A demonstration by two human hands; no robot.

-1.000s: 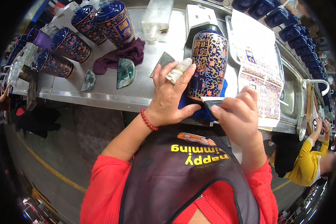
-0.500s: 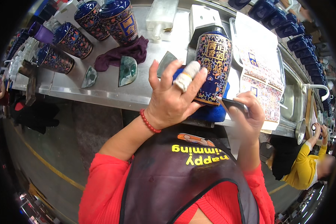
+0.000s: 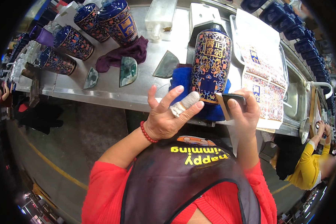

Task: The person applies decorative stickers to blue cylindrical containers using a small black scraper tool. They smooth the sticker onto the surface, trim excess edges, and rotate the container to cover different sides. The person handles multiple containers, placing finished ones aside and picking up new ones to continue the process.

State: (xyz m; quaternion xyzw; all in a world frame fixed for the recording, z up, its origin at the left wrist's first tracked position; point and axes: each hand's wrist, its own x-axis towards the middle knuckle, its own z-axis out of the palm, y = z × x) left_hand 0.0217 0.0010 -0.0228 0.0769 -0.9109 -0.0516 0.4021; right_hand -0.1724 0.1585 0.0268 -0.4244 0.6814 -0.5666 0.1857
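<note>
A dark blue bottle (image 3: pixel 211 61) with a dense flower pattern and gold lettering lies on a blue cloth (image 3: pixel 180 77), its neck on a white and black stand (image 3: pixel 205 16). My left hand (image 3: pixel 171 115), spread open, is just below the left of the bottle's base, its index fingertip close to it. White cloth-like wrapping (image 3: pixel 188 102) covers one of its fingers. Between the thumb and fingers of my right hand (image 3: pixel 248 110) is a flat dark scraper-like piece (image 3: pixel 233 100) with a pale edge. Its tip is at the lower right rim of the bottle; I cannot tell whether they touch.
Several patterned bottles (image 3: pixel 117 22) stand at the upper left near a purple cloth (image 3: pixel 142 50). Green glass-like pieces (image 3: pixel 128 72) lie on the metal table (image 3: pixel 112 89). Printed sheets (image 3: pixel 261 74) lie right, before a sink (image 3: pixel 295 99). A person in yellow (image 3: pixel 306 168) works farther right.
My left hand has come off the bottle's side, moving down and left. The scraper-like piece has turned more upright at the bottle's base. The bottle appears rotated slightly.
</note>
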